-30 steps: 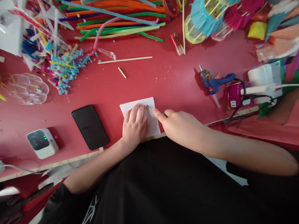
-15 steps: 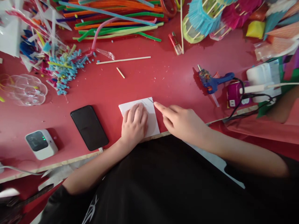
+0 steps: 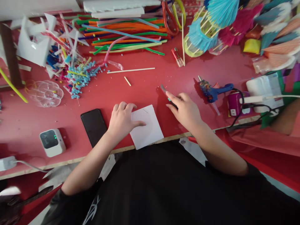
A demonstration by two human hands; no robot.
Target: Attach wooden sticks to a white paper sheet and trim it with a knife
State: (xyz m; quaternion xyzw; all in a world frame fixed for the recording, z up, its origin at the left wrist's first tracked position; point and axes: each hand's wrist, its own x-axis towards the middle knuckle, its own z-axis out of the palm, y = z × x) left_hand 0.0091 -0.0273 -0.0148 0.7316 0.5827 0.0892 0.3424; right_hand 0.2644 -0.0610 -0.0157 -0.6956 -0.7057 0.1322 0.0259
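Observation:
A white square sheet (image 3: 147, 129) with a thin curved line across it lies at the near edge of the red table (image 3: 145, 90). My left hand (image 3: 122, 120) rests on the sheet's left side with its fingers curled and the thumb laid across the paper. My right hand (image 3: 185, 109) is off the sheet to its right, closed on a small craft knife (image 3: 165, 91) whose blade tip sticks out toward the table's middle.
A black phone (image 3: 94, 125) lies left of the sheet, a white device (image 3: 52, 142) further left. A blue glue gun (image 3: 212, 89), power strip (image 3: 236, 103) and cables sit right. Pipe cleaners (image 3: 126, 34), sticks, cut blue bits (image 3: 79, 78) and a clear tray (image 3: 45, 93) fill the far side.
My right hand has drawn the knife off the sheet, up and to the right. My left hand has slid to the sheet's left side, uncovering most of it. The camera tilted.

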